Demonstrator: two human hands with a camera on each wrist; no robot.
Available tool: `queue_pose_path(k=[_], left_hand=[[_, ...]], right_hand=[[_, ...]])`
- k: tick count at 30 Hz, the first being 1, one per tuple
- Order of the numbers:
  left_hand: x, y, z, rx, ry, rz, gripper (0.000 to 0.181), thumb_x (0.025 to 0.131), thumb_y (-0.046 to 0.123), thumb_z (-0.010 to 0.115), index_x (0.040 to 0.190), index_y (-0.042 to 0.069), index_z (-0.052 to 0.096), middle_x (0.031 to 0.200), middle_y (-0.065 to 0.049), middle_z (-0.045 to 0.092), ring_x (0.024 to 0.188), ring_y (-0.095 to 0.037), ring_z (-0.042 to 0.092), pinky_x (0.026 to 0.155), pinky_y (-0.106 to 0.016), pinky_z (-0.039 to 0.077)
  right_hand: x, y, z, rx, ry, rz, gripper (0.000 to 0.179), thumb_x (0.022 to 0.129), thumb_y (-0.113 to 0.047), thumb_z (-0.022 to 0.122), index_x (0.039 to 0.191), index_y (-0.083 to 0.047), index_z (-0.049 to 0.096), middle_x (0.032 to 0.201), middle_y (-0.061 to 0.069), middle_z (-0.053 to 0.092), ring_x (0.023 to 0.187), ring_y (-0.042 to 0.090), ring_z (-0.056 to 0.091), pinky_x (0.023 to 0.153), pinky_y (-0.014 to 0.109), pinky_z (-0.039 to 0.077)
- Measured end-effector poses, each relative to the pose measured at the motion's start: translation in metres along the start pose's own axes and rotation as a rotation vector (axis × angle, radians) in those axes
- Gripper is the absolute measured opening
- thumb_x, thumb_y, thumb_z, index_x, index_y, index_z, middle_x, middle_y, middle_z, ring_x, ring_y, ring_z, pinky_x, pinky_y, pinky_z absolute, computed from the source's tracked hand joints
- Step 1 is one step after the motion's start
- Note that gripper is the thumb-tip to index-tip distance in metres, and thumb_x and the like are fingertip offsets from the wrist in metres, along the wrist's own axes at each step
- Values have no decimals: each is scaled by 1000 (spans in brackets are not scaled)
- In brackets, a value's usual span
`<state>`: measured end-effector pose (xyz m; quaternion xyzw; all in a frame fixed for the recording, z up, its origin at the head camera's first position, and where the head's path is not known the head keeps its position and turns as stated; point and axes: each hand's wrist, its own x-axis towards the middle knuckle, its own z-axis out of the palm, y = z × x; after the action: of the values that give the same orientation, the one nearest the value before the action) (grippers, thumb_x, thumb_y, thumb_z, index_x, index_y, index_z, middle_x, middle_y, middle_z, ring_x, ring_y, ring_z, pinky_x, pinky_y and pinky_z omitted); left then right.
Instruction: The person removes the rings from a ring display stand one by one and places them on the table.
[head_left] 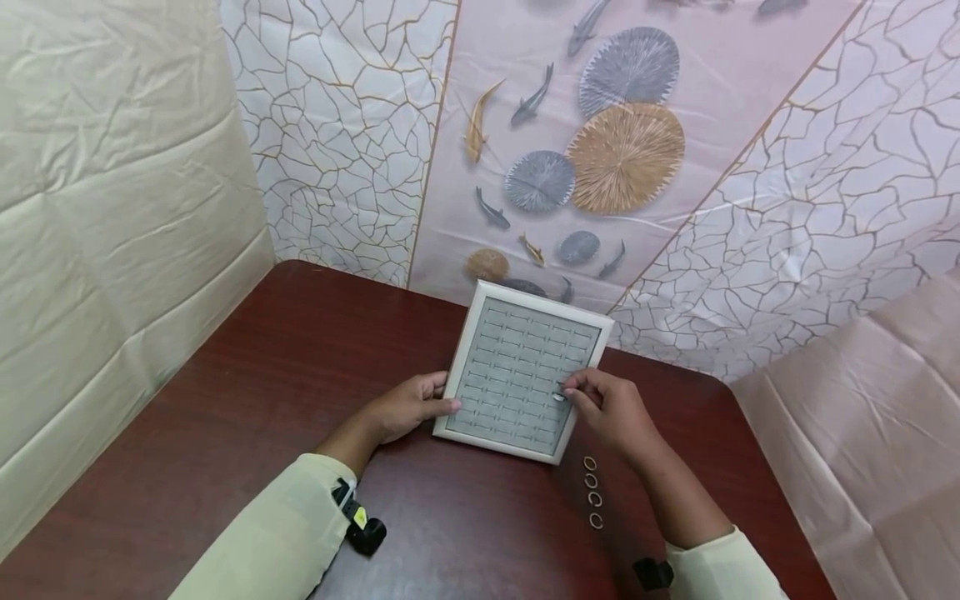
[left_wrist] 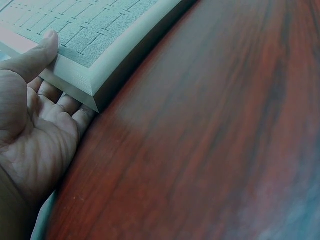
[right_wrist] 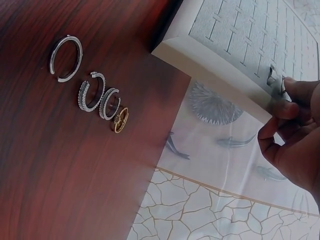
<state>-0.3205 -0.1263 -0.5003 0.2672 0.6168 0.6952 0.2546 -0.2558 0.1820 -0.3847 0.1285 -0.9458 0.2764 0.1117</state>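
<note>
Light, stiff and probably slippery, the small silver ring (right_wrist: 271,76) is best taken by its band, and there it is, pinched between thumb and fingers in the right grip (head_left: 613,410), at the face of the display board (head_left: 462,356) near its right rim! A shiny, smooth-looking band is glimpsed, partly covered by fingertips; the pale-framed, grey-slotted board, likely light and rigid, is held tilted up by its left rim, thumb in front, in the left grip (head_left: 408,408), while four rings (right_wrist: 104,106) are lined up on the desk (head_left: 300,367).
</note>
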Motion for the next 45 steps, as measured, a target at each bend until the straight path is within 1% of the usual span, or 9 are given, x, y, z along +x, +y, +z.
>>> queue_pose_path(k=[8,14,17,23,28,33,36,43,45], left_hand=[[1,-3,-1,-11,3,13,54,99,16,60,148,8,40,140,-17,59,116,-20,66,97,-30,53],[2,-4,-1,-2,-2,15,54,99,15,60,148,7,41,140,-17,59,117,-20,66,97,-30,53],[1,-4,-1,-1,-2,12,53,99,15,60,148,8,41,140,-17,59,117,-20,66,97,-30,53],[-1,-3,0,5,6,13,53,99,17,60,148,8,41,140,-16,59,117,-20,65,97,-30,52],[0,-3,0,10,4,17,53,99,17,61,148,10,42,140,-15,60,117,-20,66,97,-30,52],[1,-2,0,11,2,15,53,99,17,61,148,9,42,140,-15,60,117,-20,66,97,-29,52],[0,-2,0,12,5,7,54,99,18,61,149,9,41,140,-16,59,117,-21,65,97,-29,52],[0,-2,-1,34,24,-1,55,98,20,62,149,11,42,141,-13,59,118,-21,65,97,-29,52],[1,-2,-1,40,22,-1,56,98,20,62,149,12,41,141,-13,59,118,-20,65,97,-29,52]], right_hand=[[-1,1,-3,22,-42,-28,9,99,-17,62,92,-12,63,62,-2,44,52,7,36,50,23,35],[-5,5,-4,77,-78,-52,5,96,-11,65,93,-12,61,64,-2,45,54,5,38,50,22,37],[-7,7,-4,80,-92,-75,6,94,-8,65,93,-12,61,65,-3,45,54,4,38,50,22,37],[-10,11,-3,71,-79,-136,5,93,-6,67,91,-8,63,64,-3,44,56,3,38,52,21,37],[-16,15,-6,58,-60,-158,6,91,-3,68,89,-6,63,63,-3,43,56,2,36,53,21,38],[-22,22,-9,51,-62,-167,7,89,-2,69,87,-5,63,69,1,52,59,2,39,54,21,40],[-26,26,-9,44,-67,-178,10,88,-1,69,87,-8,63,74,3,58,61,2,41,56,21,42],[-36,34,-14,24,-101,-202,12,88,-2,69,86,-11,61,84,0,63,64,0,44,59,21,44],[-42,37,-16,25,-119,-202,15,87,0,70,85,-13,61,80,1,62,63,0,44,59,20,44]])
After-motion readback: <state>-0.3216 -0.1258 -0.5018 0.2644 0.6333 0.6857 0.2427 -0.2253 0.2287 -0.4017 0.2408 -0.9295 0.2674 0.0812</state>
